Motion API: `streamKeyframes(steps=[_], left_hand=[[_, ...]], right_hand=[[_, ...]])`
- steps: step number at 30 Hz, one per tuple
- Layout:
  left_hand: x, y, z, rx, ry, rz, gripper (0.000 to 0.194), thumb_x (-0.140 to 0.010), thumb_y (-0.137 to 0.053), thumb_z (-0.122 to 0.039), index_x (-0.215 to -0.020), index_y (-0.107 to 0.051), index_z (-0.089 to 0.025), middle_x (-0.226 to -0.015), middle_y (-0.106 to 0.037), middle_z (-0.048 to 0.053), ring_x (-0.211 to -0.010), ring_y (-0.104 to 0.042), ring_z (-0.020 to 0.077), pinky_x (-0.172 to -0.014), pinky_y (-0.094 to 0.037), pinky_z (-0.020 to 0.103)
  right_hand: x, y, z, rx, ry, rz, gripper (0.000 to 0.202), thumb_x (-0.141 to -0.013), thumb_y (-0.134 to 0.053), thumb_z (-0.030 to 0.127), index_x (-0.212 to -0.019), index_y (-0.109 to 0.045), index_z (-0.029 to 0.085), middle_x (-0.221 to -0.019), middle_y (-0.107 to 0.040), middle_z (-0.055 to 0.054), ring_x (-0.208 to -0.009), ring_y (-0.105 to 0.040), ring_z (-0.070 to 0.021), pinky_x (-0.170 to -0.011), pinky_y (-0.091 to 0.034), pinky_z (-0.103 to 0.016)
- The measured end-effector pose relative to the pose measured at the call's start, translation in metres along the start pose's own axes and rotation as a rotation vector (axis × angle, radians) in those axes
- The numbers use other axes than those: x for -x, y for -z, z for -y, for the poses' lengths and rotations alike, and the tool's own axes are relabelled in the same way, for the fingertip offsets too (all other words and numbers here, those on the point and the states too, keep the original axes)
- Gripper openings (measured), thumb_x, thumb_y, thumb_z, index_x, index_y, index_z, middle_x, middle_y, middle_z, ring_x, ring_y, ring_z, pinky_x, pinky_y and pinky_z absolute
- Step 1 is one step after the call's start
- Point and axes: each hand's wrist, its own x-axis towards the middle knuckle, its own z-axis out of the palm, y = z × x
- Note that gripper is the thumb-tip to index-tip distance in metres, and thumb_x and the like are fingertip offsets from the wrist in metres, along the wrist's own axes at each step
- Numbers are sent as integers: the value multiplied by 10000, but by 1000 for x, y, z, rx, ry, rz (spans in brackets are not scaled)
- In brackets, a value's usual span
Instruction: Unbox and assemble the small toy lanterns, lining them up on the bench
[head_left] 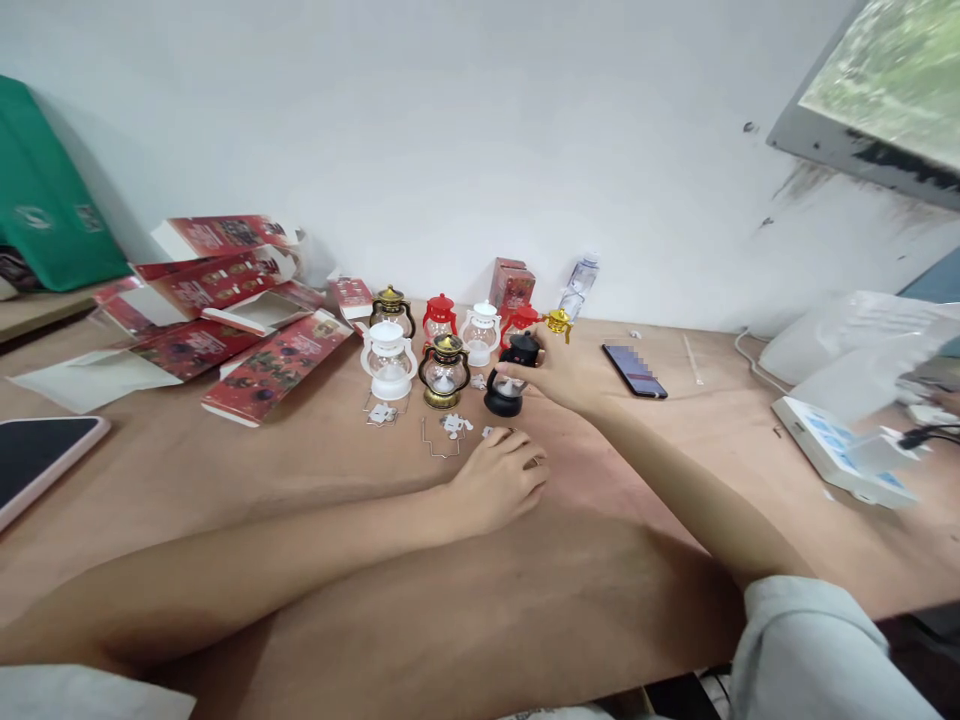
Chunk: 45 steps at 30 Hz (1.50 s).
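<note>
A small black lantern (504, 402) stands upright on the table, and my right hand (555, 372) is closed around its right side, thumb across the front. Nearer to me, my left hand (501, 482) rests on the table with curled fingers; what lies under the fingertips is hidden. Small white pieces (454, 425) and a bent wire handle (435, 447) lie left of that hand. Beside the black lantern are a bronze-gold lantern (444, 380) and a white lantern (390, 372). Behind them stand a red lantern (439, 318), another white lantern (480, 335) and a gold-topped lantern (559, 322).
Opened red boxes (281, 365) pile up at the left, near a tablet-like device (45, 460). A red box (513, 288) and a clear bottle (579, 285) are by the wall. To the right are a phone (634, 371) and a white power strip (840, 455) with cables.
</note>
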Motion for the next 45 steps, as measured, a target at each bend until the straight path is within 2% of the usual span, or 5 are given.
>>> streamKeyframes(steps=[17, 24, 29, 35, 45], left_hand=[[11, 6, 22, 57, -27, 72, 224, -839, -475, -108, -986, -631, -173, -1061, -685, 68, -1078, -576, 211, -937, -393, 382], [13, 10, 18, 169, -271, -59, 267, -872, -451, -150, -1092, -602, -163, -1244, -619, 88, -1212, -523, 210, -1018, -415, 379], [11, 16, 8, 378, -471, 112, 325, -883, -436, -232, -1150, -603, -150, -1334, -555, 77, -1306, -436, 160, -1120, -323, 306], [9, 25, 1, 451, -390, 473, 488, -915, -442, -365, -1355, -463, -157, -1472, -381, 91, -1387, -310, 213, -1160, -223, 435], [12, 31, -1, 487, -299, 482, 551, -890, -484, -378, -1397, -405, -175, -1520, -292, 53, -1435, -174, 201, -1186, -107, 425]], right_hand=[[11, -18, -4, 109, 153, -19, 448, -765, -632, 538, -1038, -486, 214, -956, -633, -84, -869, -607, -260, -780, -474, -435], [-59, 18, -3, 460, 334, -271, 305, -885, -489, 402, -1103, -508, 189, -1096, -589, -137, -1021, -525, -297, -891, -420, -459], [-131, 21, -22, 880, 97, 46, 383, -857, -406, 197, -1223, -449, 93, -1280, -507, -201, -1175, -428, -348, -943, -370, -498], [-166, 17, -47, 919, -12, 212, 531, -760, -534, 159, -1277, -431, 90, -1272, -518, -227, -1195, -441, -373, -948, -356, -558], [-176, 35, -58, 829, -7, 298, 553, -646, -744, 307, -1103, -504, 108, -1052, -620, -155, -928, -579, -273, -757, -464, -365]])
